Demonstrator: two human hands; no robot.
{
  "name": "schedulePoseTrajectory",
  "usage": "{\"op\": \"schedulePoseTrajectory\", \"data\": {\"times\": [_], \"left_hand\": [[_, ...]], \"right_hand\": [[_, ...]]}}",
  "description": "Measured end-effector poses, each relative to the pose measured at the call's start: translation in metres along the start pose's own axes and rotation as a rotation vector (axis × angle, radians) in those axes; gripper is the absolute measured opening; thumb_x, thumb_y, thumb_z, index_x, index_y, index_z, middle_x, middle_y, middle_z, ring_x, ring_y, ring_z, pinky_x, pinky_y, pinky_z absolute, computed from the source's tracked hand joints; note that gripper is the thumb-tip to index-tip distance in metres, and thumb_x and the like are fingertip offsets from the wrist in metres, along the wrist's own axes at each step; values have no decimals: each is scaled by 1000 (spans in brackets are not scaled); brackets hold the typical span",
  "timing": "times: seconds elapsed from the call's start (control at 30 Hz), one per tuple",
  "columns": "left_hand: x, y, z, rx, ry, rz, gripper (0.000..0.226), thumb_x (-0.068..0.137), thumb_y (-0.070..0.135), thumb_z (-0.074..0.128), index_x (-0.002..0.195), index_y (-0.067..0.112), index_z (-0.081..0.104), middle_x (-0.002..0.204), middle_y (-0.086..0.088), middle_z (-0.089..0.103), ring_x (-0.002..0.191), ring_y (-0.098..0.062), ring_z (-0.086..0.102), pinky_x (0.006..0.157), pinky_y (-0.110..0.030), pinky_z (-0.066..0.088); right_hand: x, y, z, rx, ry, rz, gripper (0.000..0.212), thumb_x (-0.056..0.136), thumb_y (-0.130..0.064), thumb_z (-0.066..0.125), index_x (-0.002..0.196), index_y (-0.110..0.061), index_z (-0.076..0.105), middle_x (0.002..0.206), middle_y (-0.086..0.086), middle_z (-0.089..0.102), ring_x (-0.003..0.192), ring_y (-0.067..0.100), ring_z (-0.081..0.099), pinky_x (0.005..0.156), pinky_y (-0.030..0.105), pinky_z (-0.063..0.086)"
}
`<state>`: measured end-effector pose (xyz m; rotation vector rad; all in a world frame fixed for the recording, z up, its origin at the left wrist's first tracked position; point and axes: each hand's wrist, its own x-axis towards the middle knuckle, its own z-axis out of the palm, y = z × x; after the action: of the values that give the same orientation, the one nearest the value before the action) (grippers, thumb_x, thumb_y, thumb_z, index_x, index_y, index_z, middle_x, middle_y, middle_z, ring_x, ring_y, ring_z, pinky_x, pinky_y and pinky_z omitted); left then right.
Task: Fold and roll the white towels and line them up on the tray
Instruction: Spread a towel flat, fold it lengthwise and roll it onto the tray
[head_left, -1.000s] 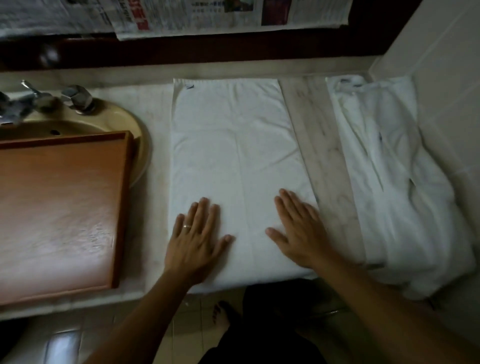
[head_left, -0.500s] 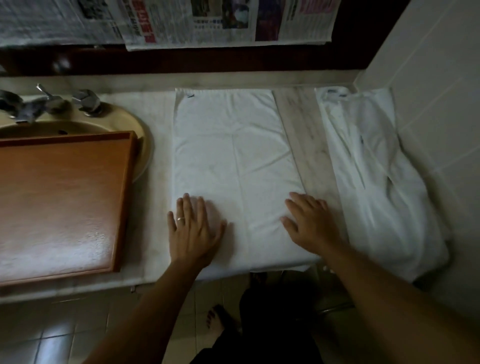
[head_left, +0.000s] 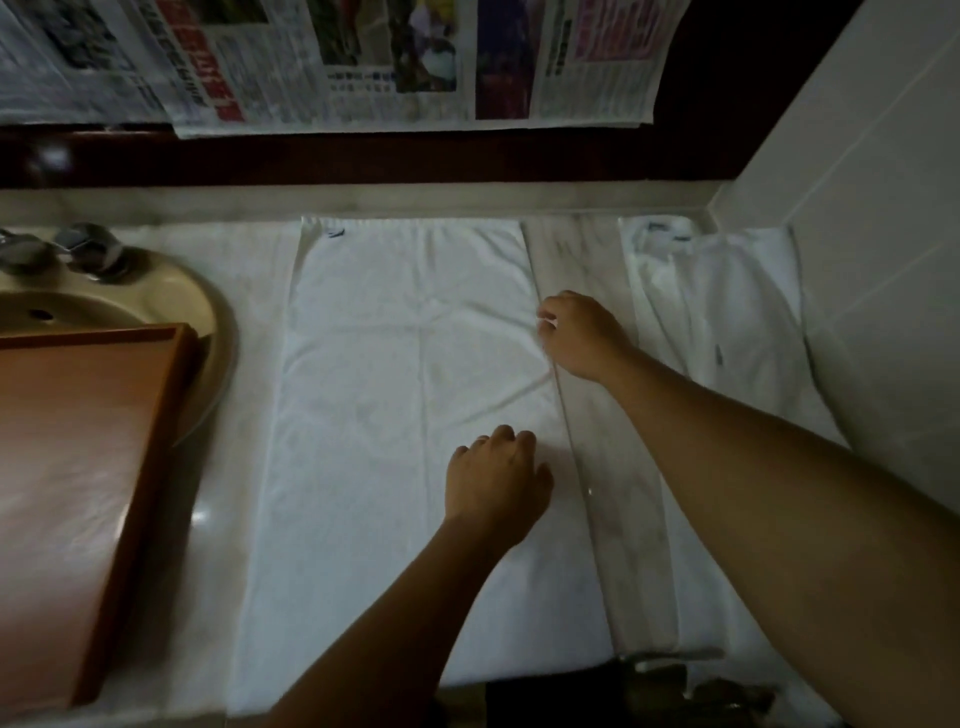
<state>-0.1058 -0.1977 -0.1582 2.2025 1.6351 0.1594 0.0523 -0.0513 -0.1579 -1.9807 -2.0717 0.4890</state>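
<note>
Leaning over the marble counter (head_left: 587, 270), I am working on the white towel (head_left: 395, 415) that is lying flat in the middle of it, with its long side running from 6 o'clock to 12 o'clock. My right hand (head_left: 582, 332) is reaching to the right edge of this towel, at about 1 o'clock from its centre, and the fingers are curling together there and pinching the edge of the cloth. My left hand (head_left: 498, 478) is resting on the same towel nearer to me, at about 5 o'clock from its centre, close to the right edge; the fingers are curling under the palm, and I cannot tell if they are gripping the cloth or only pressing on it. A second white towel (head_left: 727, 322) is lying crumpled at 3 o'clock, against the tiled wall (head_left: 872, 234), well apart from the first one, with a bare strip of marble between them. The wooden tray (head_left: 78, 467) is sitting at 9 o'clock, partly over the sink (head_left: 156, 301), and it is not touching the towel. The tap handles (head_left: 83, 244) are standing at 10 o'clock behind the sink. Sheets of newspaper (head_left: 363, 62) are hanging at 12 o'clock, above the back of the counter.
</note>
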Motion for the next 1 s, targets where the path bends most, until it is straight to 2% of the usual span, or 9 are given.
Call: {"op": "schedulePoseTrajectory", "data": {"times": [0.2,0.33,0.43,0.5,0.63,0.73,0.83,0.9,1.0], "left_hand": [[54,22,5,-5,-42,-101,24,99,36,47,82,19,44,74,5,44,63,-15,47,55,-28,34],[75,32,4,-44,-22,-164,19,99,31,48,83,21,44,79,4,47,62,-16,49,47,-25,28],[88,39,4,-45,-59,-207,14,101,28,47,90,19,46,87,-2,52,65,-17,50,54,-28,38],[95,41,3,-47,-101,-246,13,101,27,46,98,16,52,90,-3,54,68,-18,53,59,-29,45],[106,42,0,-23,-155,-286,13,100,21,47,101,12,56,95,-5,61,70,-17,53,63,-30,44],[111,37,-3,-39,-152,-298,12,97,19,47,85,16,50,80,0,54,64,-16,48,62,-29,39],[111,26,-4,-125,-151,-350,28,94,35,51,73,19,41,70,5,47,60,-14,48,58,-28,40],[109,17,-7,-262,-115,-430,32,89,44,57,72,19,48,67,5,53,58,-12,53,56,-26,45],[103,6,-19,-664,-8,-551,31,87,35,65,71,10,58,60,0,57,51,-12,52,53,-27,48]], "right_hand": [[91,10,-2,103,-45,2,24,95,-18,53,113,-14,68,112,9,67,99,27,64,80,27,49],[139,13,3,97,-25,19,26,93,-14,54,115,-11,68,116,11,66,104,30,63,83,28,48],[166,13,8,67,7,52,15,89,-7,53,89,-9,68,92,10,65,91,32,63,70,24,39],[178,11,9,60,-6,64,19,88,-6,50,70,-11,53,78,6,56,84,30,60,65,24,33],[199,13,12,79,-51,82,14,92,-13,48,98,-11,61,109,15,64,97,32,60,70,26,35],[206,12,14,70,-55,113,20,91,-18,52,109,-10,57,108,9,61,88,28,57,70,29,37],[208,8,12,79,-67,143,27,90,-19,56,115,-9,56,107,7,59,88,26,56,70,28,37],[208,5,10,167,-51,153,29,88,-17,60,115,-9,56,111,7,60,96,27,60,68,27,39],[204,-2,3,379,-9,168,20,85,-11,64,102,-13,55,101,4,59,91,24,61,56,23,39]]}}
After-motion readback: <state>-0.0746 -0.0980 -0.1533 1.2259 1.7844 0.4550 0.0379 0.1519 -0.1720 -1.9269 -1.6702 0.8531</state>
